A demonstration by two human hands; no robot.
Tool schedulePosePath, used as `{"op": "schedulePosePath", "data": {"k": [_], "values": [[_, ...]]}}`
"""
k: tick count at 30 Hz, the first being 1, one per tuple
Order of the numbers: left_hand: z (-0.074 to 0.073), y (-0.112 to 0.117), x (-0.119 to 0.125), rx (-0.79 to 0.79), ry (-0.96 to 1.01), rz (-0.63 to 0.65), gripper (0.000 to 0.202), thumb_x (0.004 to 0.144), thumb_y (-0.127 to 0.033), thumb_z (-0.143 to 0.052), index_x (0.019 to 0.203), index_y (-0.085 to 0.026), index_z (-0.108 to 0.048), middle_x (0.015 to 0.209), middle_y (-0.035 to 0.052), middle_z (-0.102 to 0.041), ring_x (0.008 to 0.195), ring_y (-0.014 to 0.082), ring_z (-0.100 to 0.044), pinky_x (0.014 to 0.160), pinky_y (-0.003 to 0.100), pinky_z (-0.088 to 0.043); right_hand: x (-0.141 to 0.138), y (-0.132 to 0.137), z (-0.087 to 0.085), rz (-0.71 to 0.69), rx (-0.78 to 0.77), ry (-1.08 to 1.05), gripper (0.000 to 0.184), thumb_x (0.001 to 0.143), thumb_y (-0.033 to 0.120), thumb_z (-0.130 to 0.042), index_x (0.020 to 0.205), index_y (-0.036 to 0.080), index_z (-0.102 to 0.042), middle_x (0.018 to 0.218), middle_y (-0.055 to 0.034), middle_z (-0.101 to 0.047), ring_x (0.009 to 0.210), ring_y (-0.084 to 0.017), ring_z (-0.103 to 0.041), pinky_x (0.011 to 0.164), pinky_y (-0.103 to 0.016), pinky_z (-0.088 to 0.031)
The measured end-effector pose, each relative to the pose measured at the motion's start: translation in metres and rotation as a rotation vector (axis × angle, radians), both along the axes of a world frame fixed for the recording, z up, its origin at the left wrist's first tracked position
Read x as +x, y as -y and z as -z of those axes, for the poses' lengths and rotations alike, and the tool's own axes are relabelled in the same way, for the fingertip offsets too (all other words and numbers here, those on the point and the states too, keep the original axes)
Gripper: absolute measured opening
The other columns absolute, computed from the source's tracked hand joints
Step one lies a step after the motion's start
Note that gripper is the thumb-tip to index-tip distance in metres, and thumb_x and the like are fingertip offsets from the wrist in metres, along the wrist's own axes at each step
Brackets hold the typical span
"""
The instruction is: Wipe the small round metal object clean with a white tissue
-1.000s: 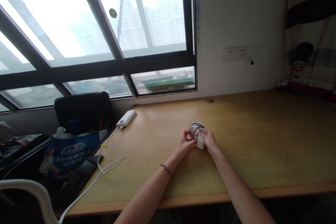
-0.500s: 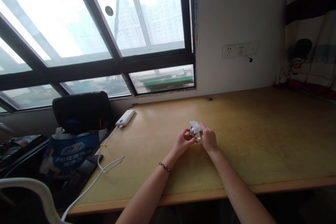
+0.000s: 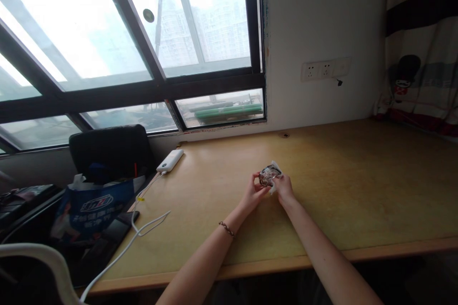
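My left hand (image 3: 253, 193) and my right hand (image 3: 283, 188) meet over the middle of a yellow wooden desk (image 3: 358, 190). Together they pinch a small shiny object in clear crinkled wrapping (image 3: 268, 174), dark and silvery with a white edge. The left fingers grip its left side and the right fingers grip its right and lower side. I cannot make out what the object is. A beaded bracelet (image 3: 226, 229) circles my left wrist.
A white power bank (image 3: 170, 160) lies at the desk's back left, its white cable (image 3: 143, 226) trailing off the front left edge. Left of the desk stand a black chair back (image 3: 110, 150) and a blue printed bag (image 3: 89, 207). Wall sockets (image 3: 324, 69) sit above the desk.
The wrapped object has turned in my fingers, showing more of its dark shiny face than half a second ago. Both hands stayed in nearly the same spot.
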State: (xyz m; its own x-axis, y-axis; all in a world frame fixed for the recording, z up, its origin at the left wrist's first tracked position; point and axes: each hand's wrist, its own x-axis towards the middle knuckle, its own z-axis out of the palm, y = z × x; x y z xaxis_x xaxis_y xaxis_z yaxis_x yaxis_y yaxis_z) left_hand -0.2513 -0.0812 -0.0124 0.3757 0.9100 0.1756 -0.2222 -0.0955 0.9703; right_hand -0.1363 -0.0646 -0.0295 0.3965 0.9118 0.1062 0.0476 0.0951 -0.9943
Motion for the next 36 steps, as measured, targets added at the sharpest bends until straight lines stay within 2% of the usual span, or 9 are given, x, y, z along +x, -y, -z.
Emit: {"op": "schedulePosePath", "data": {"k": [3,5,7,10,14,18,29,33,36], "values": [[-0.003,0.001,0.001,-0.03,-0.058,-0.122,0.047,0.067,-0.035,-0.061,0.104,-0.017,-0.037,0.081,0.0042,-0.061,0.075,0.0139,-0.059,0.067,0.025,-0.045,-0.001,-0.002,-0.004,0.041,0.035,-0.458,0.028,0.057,0.023,-0.051,0.082,0.013,-0.058,0.073,-0.0055,-0.065,0.065,-0.018,-0.06,0.058,-0.028,-0.047],[-0.004,0.002,0.001,-0.047,-0.079,-0.129,0.036,0.072,-0.042,-0.052,0.095,-0.015,-0.045,0.081,0.0058,-0.06,0.073,0.014,-0.058,0.064,0.025,-0.045,-0.002,-0.003,-0.008,0.002,0.066,-0.594,0.026,0.057,0.024,-0.052,0.081,0.015,-0.058,0.071,-0.0055,-0.064,0.067,-0.018,-0.061,0.063,-0.03,-0.048],[-0.006,0.005,0.002,-0.053,-0.129,-0.068,0.033,0.075,-0.044,-0.045,0.084,-0.013,-0.051,0.082,0.0069,-0.059,0.068,0.0136,-0.057,0.061,0.025,-0.044,-0.001,-0.003,-0.011,-0.042,0.074,-0.596,0.025,0.061,0.029,-0.05,0.081,0.015,-0.058,0.071,-0.0065,-0.064,0.071,-0.018,-0.061,0.068,-0.032,-0.048],[-0.006,0.011,0.006,0.058,-0.283,-0.017,0.03,0.071,-0.04,-0.051,0.086,-0.013,-0.054,0.081,0.0054,-0.059,0.065,0.0129,-0.055,0.06,0.024,-0.042,-0.002,-0.001,-0.011,-0.049,0.049,-0.556,0.029,0.067,0.038,-0.043,0.08,0.016,-0.058,0.07,-0.0077,-0.064,0.072,-0.019,-0.061,0.068,-0.031,-0.048],[-0.005,0.015,0.015,0.224,-0.467,-0.139,0.031,0.071,-0.04,-0.052,0.088,-0.014,-0.056,0.077,0.0045,-0.059,0.064,0.0148,-0.051,0.058,0.023,-0.038,-0.01,0.006,-0.008,0.008,-0.005,-0.596,0.03,0.066,0.041,-0.045,0.077,0.015,-0.054,0.067,-0.007,-0.062,0.062,-0.019,-0.06,0.057,-0.03,-0.048],[-0.001,0.014,0.018,0.255,-0.539,-0.253,0.031,0.075,-0.043,-0.046,0.077,-0.015,-0.059,0.07,0.005,-0.06,0.065,0.018,-0.052,0.06,0.025,-0.036,-0.022,0.014,-0.008,0.009,-0.038,-0.691,0.028,0.064,0.041,-0.049,0.074,0.015,-0.052,0.064,-0.0045,-0.06,0.057,-0.017,-0.058,0.057,-0.029,-0.049],[-0.005,0.009,0.018,0.134,-0.172,-0.307,0.031,0.073,-0.038,-0.05,0.089,-0.013,-0.057,0.09,0.0069,-0.06,0.084,0.0187,-0.053,0.078,0.029,-0.04,-0.043,0.019,-0.004,-0.16,0.075,-0.665,0.02,0.066,0.032,-0.053,0.078,0.016,-0.054,0.072,-0.0017,-0.061,0.063,-0.015,-0.057,0.063,-0.027,-0.047],[-0.003,0.001,0.011,0.009,-0.073,-0.415,0.025,0.073,-0.035,-0.048,0.074,-0.012,-0.055,0.068,0.0036,-0.059,0.06,0.0129,-0.053,0.057,0.024,-0.043,-0.051,0.02,-0.003,-0.232,0.051,-0.583,0.021,0.067,0.032,-0.052,0.081,0.017,-0.056,0.075,-0.0005,-0.062,0.066,-0.014,-0.057,0.058,-0.024,-0.045],[-0.002,-0.003,0.003,-0.068,-0.074,-0.424,0.024,0.072,-0.034,-0.046,0.06,-0.014,-0.048,0.043,-0.003,-0.044,0.037,0.0073,-0.039,0.037,0.018,-0.031,-0.051,0.024,-0.01,-0.343,0.043,-0.419,0.02,0.069,0.033,-0.05,0.075,0.016,-0.056,0.065,-0.0006,-0.059,0.056,-0.014,-0.054,0.047,-0.023,-0.042]]}}
